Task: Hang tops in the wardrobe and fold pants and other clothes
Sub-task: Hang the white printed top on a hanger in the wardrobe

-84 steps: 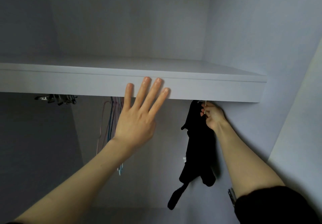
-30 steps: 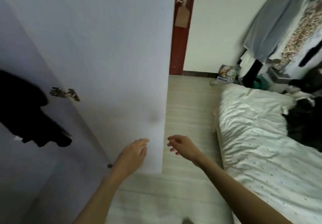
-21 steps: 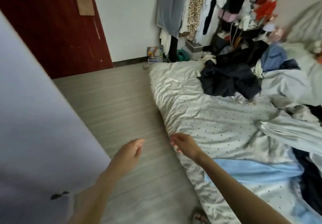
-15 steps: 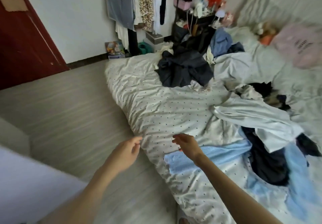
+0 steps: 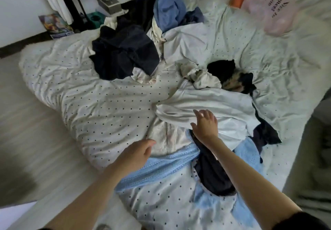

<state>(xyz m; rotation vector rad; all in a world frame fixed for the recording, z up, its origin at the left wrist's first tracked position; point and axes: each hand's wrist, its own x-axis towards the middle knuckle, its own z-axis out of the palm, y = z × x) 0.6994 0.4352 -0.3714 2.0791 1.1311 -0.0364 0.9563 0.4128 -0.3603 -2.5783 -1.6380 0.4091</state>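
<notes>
While both arms reach over the bed (image 5: 100,93), right hand (image 5: 205,125) w/ fingers spread touches a white shirt (image 5: 211,102) at 1 o'clock; left hand (image 5: 136,151), loosely curled, holds nothing beside a blue knit (image 5: 161,167).

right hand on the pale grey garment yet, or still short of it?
Cannot tell. In the head view the right hand, fingers spread, overlaps the pale grey garment on the bed, but the top-down angle shows neither contact nor a gap.

Two hands – left hand (image 5: 133,155), right hand (image 5: 205,125) – one bed (image 5: 89,104), one pink bag (image 5: 272,5), one dark clothes heap (image 5: 123,52).
</notes>
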